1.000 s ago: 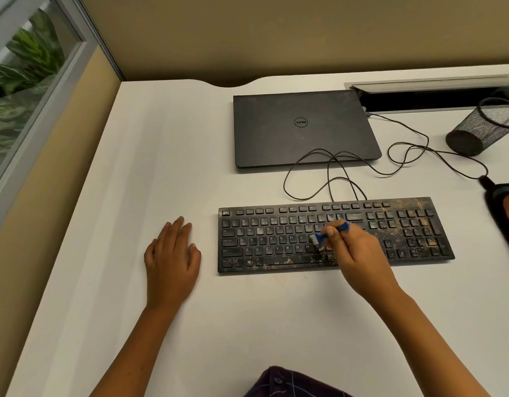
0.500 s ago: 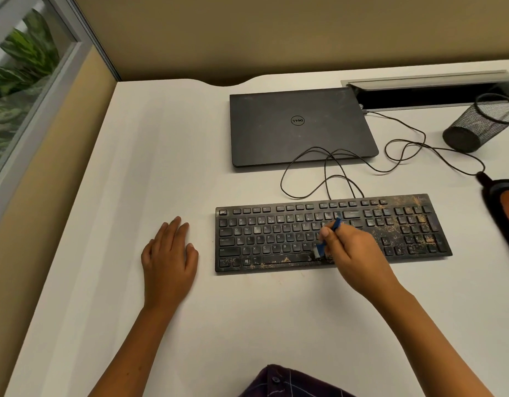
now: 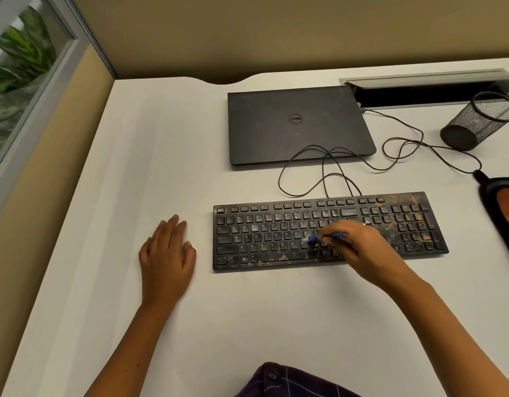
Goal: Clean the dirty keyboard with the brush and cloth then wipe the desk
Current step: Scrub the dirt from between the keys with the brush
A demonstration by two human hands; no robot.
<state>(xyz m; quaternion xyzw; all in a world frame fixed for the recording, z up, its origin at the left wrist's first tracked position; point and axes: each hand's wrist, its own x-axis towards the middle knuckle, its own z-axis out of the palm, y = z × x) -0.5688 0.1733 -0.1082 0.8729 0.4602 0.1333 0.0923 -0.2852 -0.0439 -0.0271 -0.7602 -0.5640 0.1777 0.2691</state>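
A black keyboard (image 3: 264, 233) lies on the white desk (image 3: 247, 310), with brown dirt thick on its right side and along the bottom row. My right hand (image 3: 362, 247) grips a small blue brush (image 3: 327, 236) over the keyboard's middle, its head pointing left and touching the keys. My left hand (image 3: 166, 257) rests flat on the desk just left of the keyboard, fingers straight. An orange and black cloth (image 3: 502, 207) lies at the right edge, partly cut off.
A closed black laptop (image 3: 299, 124) sits behind the keyboard, with a looped black cable (image 3: 333, 167) between them. A mesh pen cup (image 3: 476, 121) stands at back right by an open cable slot (image 3: 430, 93). A partition and window bound the left.
The brush swept down toward the bottom row, then back up and left, now lying more level over the middle keys. My left hand has stayed put.
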